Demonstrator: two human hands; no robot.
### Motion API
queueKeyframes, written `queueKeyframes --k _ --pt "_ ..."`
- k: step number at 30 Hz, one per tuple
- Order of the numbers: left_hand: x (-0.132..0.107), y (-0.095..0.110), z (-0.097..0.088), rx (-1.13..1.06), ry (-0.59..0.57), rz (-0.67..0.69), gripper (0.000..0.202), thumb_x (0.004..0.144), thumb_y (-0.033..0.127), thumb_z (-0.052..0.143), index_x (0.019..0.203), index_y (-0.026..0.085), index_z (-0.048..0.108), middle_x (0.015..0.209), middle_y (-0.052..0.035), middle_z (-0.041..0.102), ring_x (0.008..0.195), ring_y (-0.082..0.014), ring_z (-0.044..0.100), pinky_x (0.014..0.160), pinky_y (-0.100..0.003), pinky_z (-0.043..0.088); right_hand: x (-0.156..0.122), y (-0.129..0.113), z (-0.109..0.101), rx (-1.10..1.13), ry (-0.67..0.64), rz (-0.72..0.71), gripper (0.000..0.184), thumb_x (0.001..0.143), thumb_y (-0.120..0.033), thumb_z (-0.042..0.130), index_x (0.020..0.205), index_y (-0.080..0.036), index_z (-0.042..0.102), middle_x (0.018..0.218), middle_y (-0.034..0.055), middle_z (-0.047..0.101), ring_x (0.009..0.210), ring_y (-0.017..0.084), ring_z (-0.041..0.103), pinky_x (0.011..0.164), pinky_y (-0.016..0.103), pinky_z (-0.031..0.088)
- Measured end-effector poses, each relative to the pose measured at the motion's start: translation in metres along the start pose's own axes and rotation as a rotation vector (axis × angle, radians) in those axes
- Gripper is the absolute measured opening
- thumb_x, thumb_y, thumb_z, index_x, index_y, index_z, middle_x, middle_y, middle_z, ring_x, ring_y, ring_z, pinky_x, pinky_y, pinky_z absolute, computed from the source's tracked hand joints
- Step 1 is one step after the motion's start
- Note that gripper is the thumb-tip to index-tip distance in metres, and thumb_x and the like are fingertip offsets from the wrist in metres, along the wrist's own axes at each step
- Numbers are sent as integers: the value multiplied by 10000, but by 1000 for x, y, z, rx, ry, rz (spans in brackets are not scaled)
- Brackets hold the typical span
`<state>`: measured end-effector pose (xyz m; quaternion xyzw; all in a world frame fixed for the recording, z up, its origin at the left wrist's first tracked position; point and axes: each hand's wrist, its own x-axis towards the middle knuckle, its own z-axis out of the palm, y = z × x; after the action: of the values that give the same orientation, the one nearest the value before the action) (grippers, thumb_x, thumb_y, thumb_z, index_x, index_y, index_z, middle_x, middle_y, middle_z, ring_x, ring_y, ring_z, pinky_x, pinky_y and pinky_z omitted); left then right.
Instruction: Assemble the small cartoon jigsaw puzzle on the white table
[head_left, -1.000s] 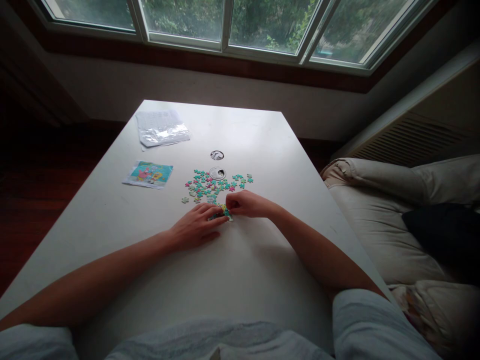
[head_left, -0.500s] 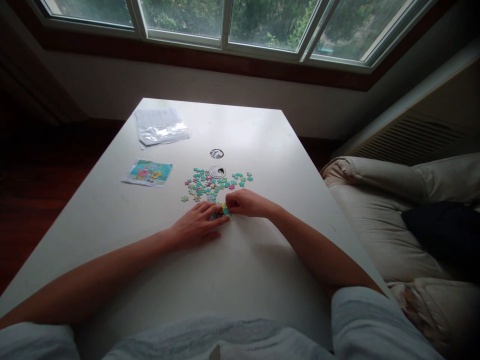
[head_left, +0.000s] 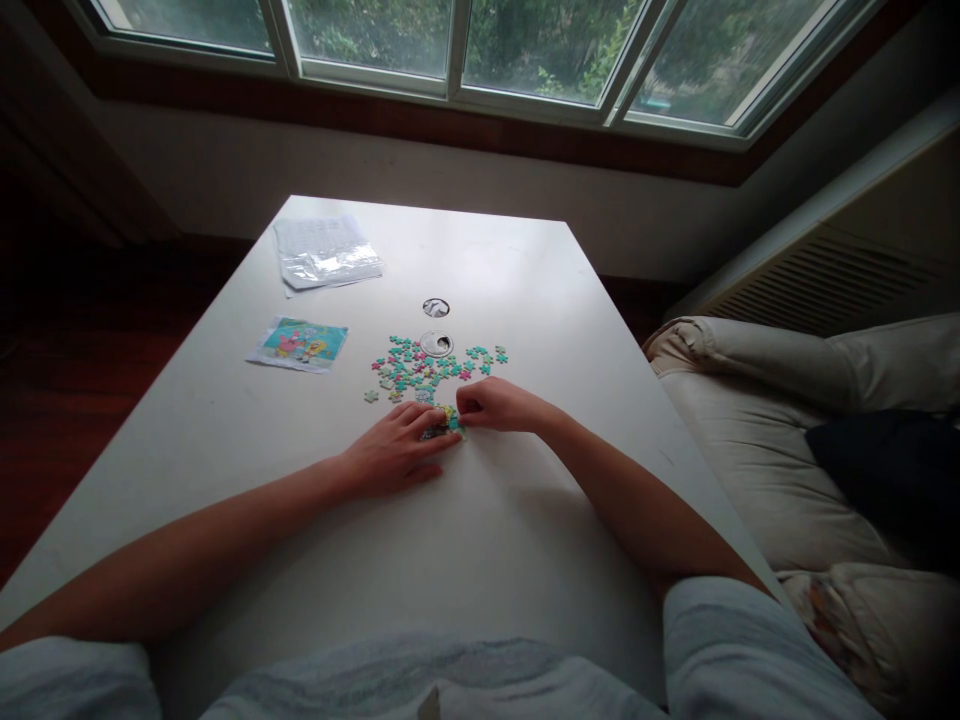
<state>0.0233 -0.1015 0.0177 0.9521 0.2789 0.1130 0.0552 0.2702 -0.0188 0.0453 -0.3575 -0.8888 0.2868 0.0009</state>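
My left hand (head_left: 397, 445) lies flat with its fingers spread, the fingertips resting on a small joined patch of jigsaw puzzle (head_left: 448, 412) in yellow, teal and dark colours. At the right edge of that patch, my right hand (head_left: 491, 405) is closed in a pinch on a jigsaw piece, mostly hidden by the fingers. Just beyond both hands spreads a cluster of loose jigsaw pieces (head_left: 405, 370) in teal, green and pink. Part of the joined patch is covered by my left fingers.
A cartoon picture sheet (head_left: 304, 343) lies left of the pieces on the white table (head_left: 480, 560). Farther back are papers in a clear plastic sleeve (head_left: 326, 255). Two round fittings, a near one (head_left: 436, 344) and a far one (head_left: 436, 308), sit in the tabletop. A beige sofa (head_left: 742, 450) stands at right.
The view has shifted very slightly. My hands stay at the joined patch in nearly the same pose, and the loose pieces lie as before.
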Motion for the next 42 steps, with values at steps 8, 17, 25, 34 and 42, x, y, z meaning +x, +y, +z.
queueKeyframes --k 8,17,25,34,42 --pt "-1 1 -3 1 0 -10 474 1012 465 465 1433 253 523 1414 -141 505 1295 -316 440 1117 -514 381 1 6 -1 -33 -3 39 206 851 -357 642 744 -182 664 675 -12 623 635 113 496 603 259 261" --pt "1 1 -2 -3 13 -27 500 1000 476 484 1419 206 515 1380 -146 530 1290 -317 447 1125 -503 378 3 1 5 -77 22 50 257 866 -386 623 704 -186 635 640 -9 592 613 113 442 592 272 227" --pt "2 -1 0 8 6 -16 510 1004 456 475 1430 176 496 1381 -149 533 1270 -315 457 1120 -494 379 2 -1 3 -77 18 36 257 869 -372 620 695 -182 632 632 -6 585 609 113 424 595 275 219" --pt "1 -1 -1 -9 3 -26 512 979 427 529 1430 187 493 1379 -147 531 1283 -310 456 1123 -485 372 6 17 -3 42 152 60 273 872 -370 602 682 -175 580 613 -38 514 607 102 395 612 261 240" --pt "3 0 -4 -8 -18 -47 517 974 423 540 1424 171 495 1367 -146 539 1262 -309 460 1121 -492 359 5 32 -16 75 423 221 311 872 -431 579 685 -182 571 630 -25 526 610 112 411 610 270 264"
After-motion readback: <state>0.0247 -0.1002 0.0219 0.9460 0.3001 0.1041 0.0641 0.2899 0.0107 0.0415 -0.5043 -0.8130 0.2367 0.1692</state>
